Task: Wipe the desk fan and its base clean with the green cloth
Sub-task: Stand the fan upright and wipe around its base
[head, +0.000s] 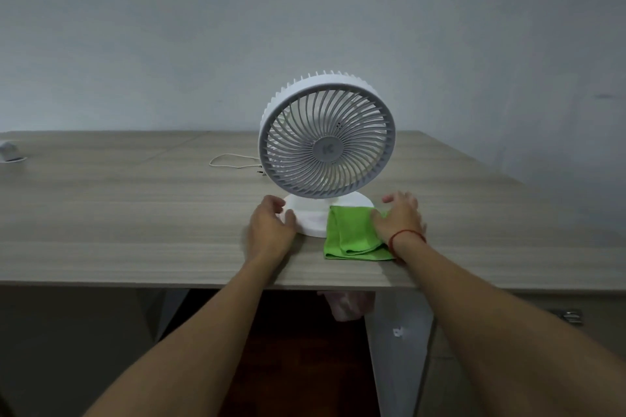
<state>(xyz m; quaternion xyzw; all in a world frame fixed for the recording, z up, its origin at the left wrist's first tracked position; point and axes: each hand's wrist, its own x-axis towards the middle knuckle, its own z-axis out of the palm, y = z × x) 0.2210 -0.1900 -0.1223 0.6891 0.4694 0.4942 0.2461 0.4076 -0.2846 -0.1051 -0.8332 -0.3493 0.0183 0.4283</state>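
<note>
Desk (135,213) edge: left hand (269,225) open at base (306,217), right hand (398,218) flat on cloth (352,235).

We see two bare forearms without sleeves; a thin red string bracelet (406,235) circles the wrist of the right hand (399,218).
</note>
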